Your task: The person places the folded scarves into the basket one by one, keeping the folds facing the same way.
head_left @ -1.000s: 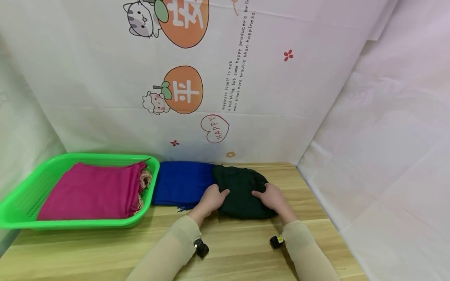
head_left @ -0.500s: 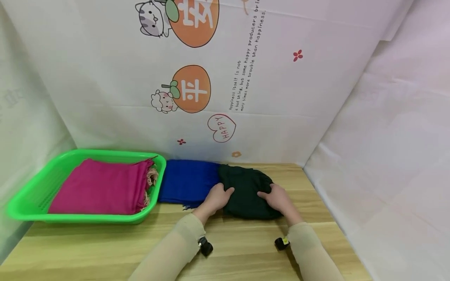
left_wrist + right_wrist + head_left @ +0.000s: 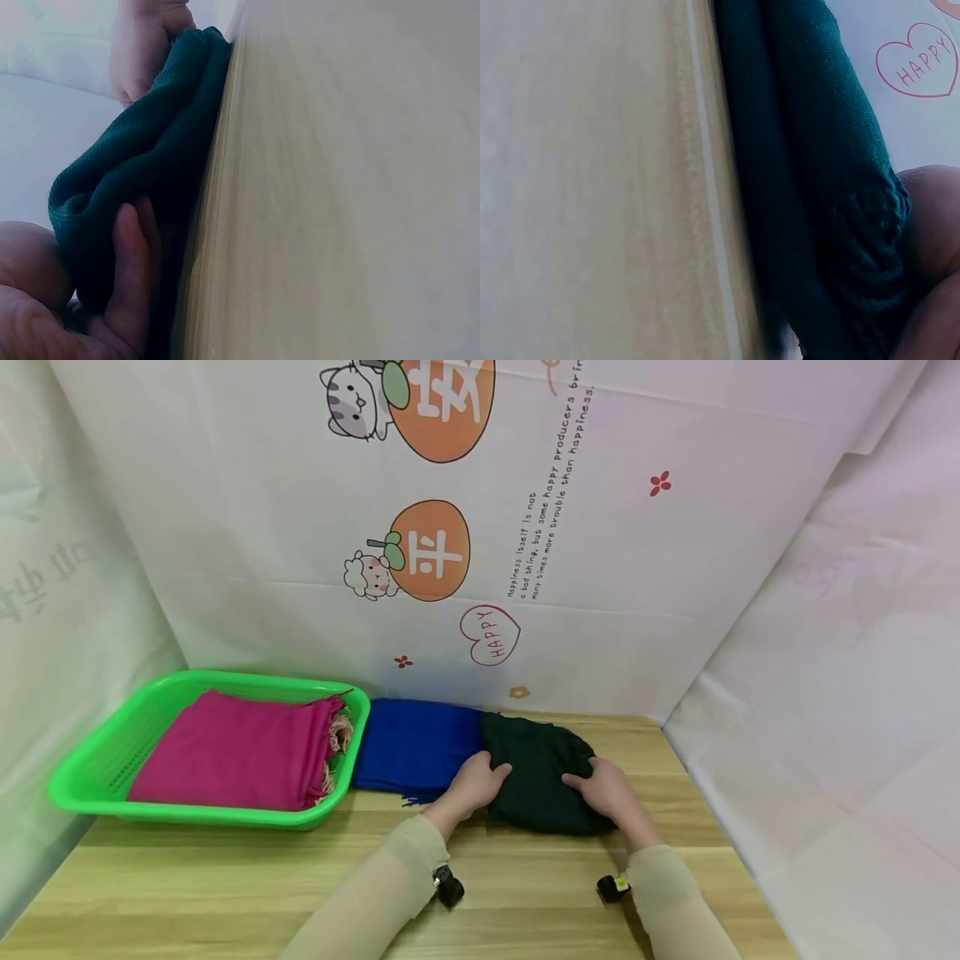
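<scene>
A folded dark green scarf [image 3: 542, 777] lies on the wooden table, its left side against a folded blue scarf [image 3: 417, 742]. My left hand [image 3: 476, 782] grips the green scarf's left edge, thumb on top; in the left wrist view its fingers [image 3: 131, 277] curl against the side of the cloth. Across from it, my right hand [image 3: 606, 787] pinches the right edge with the thumb over the top. The right wrist view shows the scarf's thick folded layers [image 3: 810, 150] and bunched cloth beside that hand. The fingers under the cloth are hidden.
A green plastic basket [image 3: 202, 814] stands at the left, with a folded magenta scarf [image 3: 240, 752] with pale fringe inside. A printed white cloth [image 3: 600, 652] hangs behind the table [image 3: 540, 910], and more white cloth encloses both sides.
The whole scene has shifted right in the head view as the camera turned left. Both hands keep their hold on the green scarf, which stays in place beside the blue one.
</scene>
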A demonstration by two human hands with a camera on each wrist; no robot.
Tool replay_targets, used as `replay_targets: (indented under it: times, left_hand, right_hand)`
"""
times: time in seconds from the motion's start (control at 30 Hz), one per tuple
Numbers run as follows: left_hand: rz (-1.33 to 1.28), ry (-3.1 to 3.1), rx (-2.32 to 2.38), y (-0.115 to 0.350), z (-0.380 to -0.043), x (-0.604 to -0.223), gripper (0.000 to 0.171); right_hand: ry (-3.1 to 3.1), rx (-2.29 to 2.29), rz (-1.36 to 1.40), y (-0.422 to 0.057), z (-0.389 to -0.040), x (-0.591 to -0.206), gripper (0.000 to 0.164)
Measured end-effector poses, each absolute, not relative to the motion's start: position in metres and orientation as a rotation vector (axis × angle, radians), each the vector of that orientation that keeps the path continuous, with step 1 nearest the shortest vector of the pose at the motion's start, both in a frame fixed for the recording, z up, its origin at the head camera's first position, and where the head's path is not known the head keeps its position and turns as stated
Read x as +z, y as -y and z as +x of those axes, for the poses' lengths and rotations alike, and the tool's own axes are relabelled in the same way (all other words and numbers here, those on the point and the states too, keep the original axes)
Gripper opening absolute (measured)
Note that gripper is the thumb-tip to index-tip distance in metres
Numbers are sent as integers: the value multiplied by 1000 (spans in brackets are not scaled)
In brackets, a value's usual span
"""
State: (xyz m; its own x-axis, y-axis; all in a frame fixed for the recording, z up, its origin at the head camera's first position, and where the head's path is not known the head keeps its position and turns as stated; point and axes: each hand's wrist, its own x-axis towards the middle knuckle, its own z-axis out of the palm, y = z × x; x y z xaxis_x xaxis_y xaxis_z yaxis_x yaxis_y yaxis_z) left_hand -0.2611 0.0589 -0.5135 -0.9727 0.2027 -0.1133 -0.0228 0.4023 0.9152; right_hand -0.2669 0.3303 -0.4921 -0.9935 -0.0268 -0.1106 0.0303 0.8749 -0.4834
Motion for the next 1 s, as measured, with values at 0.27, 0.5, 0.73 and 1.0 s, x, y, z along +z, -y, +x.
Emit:
replay_targets:
  times: [0.27,0.5,0.73,1.0]
  left_hand:
    - [178,-2451,1644,-60,-261,-511,63]
    - [187,-2437,1670,-58,-261,-506,63]
    - [228,-2431,1687,-54,-259,-500,63]
    - [262,-2430,1690,-49,-256,-489,64]
  right_hand:
    - [-2943,-786,-8,-330,-265,-490,81]
    - [-2953,-824,-29,-329,-264,-487,79]
    - [-2970,-820,-43,-327,-263,-483,78]
    - [-2987,-834,-55,-324,-259,-475,74]
